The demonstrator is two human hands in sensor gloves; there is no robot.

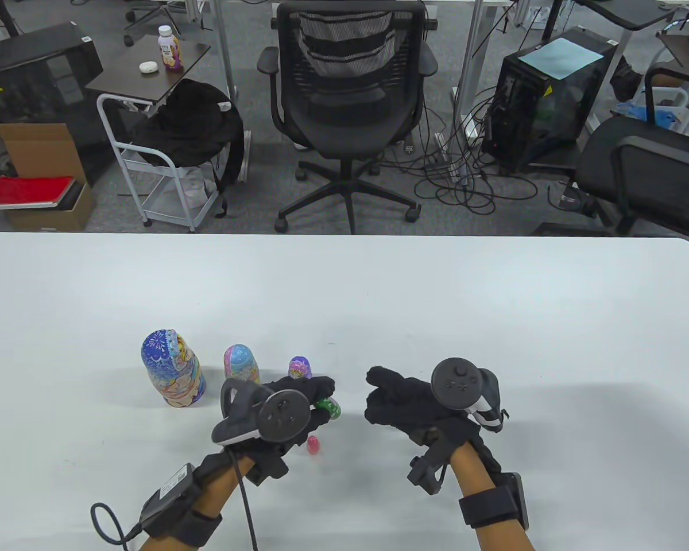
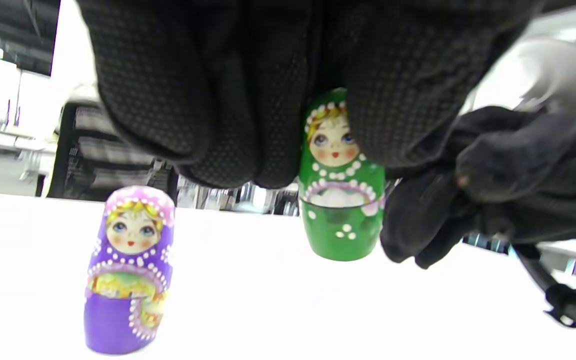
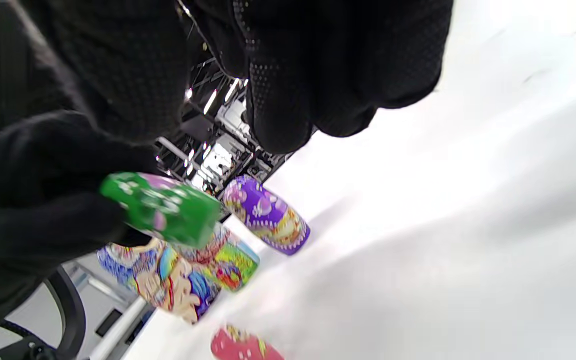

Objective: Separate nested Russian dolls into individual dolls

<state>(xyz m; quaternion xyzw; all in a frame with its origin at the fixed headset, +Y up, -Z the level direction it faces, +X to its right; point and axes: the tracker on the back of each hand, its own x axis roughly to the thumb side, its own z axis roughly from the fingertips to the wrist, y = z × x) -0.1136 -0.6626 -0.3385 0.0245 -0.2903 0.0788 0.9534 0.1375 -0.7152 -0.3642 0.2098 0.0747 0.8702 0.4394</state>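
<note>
left hand point(image 1: 275, 410) pinching the green doll point(image 2: 340, 200) by its head, just off the table point(image 1: 344, 298), beside the purple one point(image 2: 130, 270). red doll point(image 1: 313, 444) already out. right hand point(image 1: 413, 404) loose, holding nothing. next i'd set green down in the row.

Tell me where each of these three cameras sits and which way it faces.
Table view: above, looking down at the white table; both hands and forearms show.
Left wrist view: low, facing the purple doll and green doll; left hand on top.
Right wrist view: tilted; right hand above.
All three share the green doll.
</note>
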